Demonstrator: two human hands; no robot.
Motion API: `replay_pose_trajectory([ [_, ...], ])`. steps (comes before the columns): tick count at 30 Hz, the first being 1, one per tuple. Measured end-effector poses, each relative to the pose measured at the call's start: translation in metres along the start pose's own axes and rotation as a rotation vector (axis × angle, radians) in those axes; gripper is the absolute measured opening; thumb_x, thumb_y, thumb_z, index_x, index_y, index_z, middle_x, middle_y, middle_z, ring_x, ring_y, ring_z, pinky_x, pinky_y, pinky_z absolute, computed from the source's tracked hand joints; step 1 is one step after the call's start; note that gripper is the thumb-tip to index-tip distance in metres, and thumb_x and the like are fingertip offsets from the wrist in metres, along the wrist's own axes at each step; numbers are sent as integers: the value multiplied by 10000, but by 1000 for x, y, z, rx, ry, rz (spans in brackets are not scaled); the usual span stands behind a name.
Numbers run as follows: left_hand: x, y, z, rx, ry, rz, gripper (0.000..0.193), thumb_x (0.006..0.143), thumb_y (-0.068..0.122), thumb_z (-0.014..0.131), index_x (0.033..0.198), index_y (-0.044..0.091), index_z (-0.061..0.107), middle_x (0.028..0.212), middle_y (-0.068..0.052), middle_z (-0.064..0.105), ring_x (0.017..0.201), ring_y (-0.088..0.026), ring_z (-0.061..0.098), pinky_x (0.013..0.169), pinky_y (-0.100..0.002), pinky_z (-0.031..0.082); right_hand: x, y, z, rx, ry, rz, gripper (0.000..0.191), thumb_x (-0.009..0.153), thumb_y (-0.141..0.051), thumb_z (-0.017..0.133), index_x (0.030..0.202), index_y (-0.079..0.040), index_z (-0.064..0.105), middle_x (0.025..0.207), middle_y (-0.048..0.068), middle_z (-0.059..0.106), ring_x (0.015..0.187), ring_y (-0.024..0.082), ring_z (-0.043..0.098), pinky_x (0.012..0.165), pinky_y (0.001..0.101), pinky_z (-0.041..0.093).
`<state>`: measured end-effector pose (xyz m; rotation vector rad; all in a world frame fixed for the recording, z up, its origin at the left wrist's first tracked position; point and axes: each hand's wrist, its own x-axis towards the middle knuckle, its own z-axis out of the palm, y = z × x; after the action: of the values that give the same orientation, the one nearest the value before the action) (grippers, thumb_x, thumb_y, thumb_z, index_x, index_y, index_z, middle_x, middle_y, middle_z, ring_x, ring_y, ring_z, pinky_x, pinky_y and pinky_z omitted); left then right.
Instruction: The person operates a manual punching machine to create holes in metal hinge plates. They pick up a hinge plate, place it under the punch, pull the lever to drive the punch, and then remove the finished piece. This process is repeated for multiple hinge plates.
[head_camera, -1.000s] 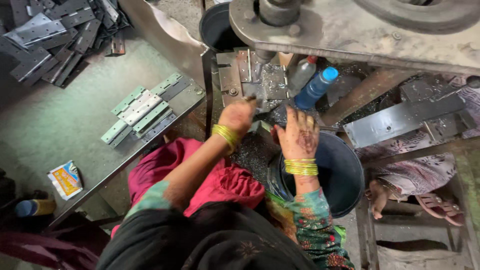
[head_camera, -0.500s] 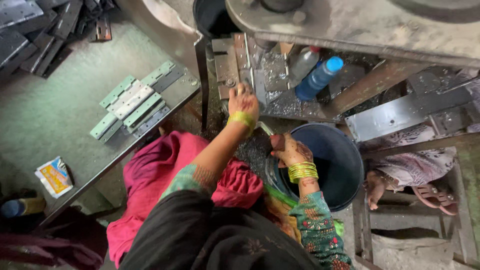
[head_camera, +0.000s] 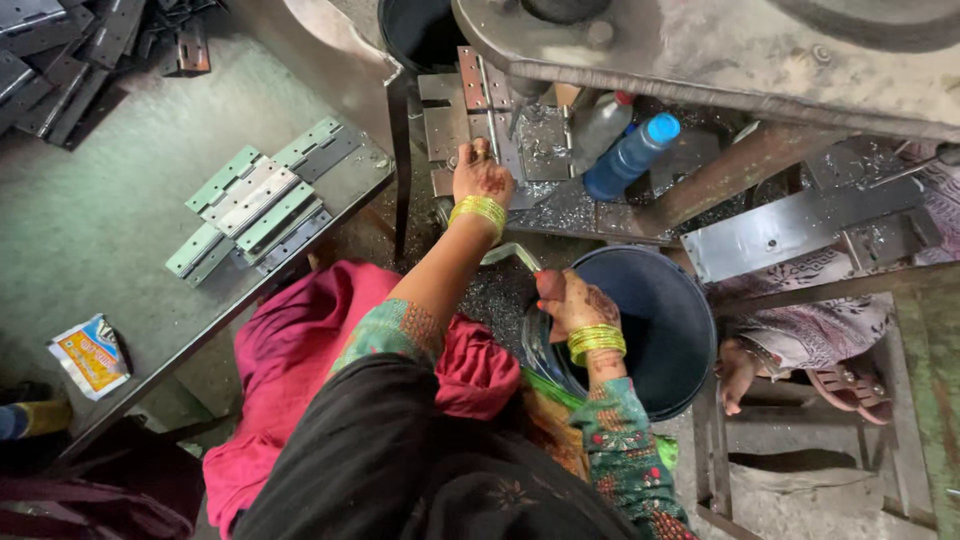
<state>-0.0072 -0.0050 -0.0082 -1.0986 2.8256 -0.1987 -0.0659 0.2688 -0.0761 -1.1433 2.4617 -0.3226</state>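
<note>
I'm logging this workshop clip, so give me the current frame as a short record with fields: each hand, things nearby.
left hand: reaches to the press bed, fingers on a metal plate
right hand: on the rim of the bucket, seems to hold a bent metal strip
bottles: blue bottle and grey bottle behind the press bed
table: at left, carrying stacked hinges and a small packet

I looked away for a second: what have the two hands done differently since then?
The left hand has stayed up at the metal plate on the machine bed. The right hand, which lay flat over the dark bucket a second ago, has drawn back to the bucket's near rim. The hinges on the table and the blue bottle lie as before.
</note>
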Motion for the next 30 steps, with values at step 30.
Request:
replay_pose_trajectory([
  [30, 61, -41, -5, 82, 118, -113, 495, 992, 262, 351, 1430, 147, 552, 1631, -55, 306, 1525, -232, 229, 1224, -601, 105, -1, 6, 21, 3, 36, 125, 810, 779, -535, 781, 1450, -185, 493, 1004, 199, 737, 955, 395, 724, 834, 496, 564],
])
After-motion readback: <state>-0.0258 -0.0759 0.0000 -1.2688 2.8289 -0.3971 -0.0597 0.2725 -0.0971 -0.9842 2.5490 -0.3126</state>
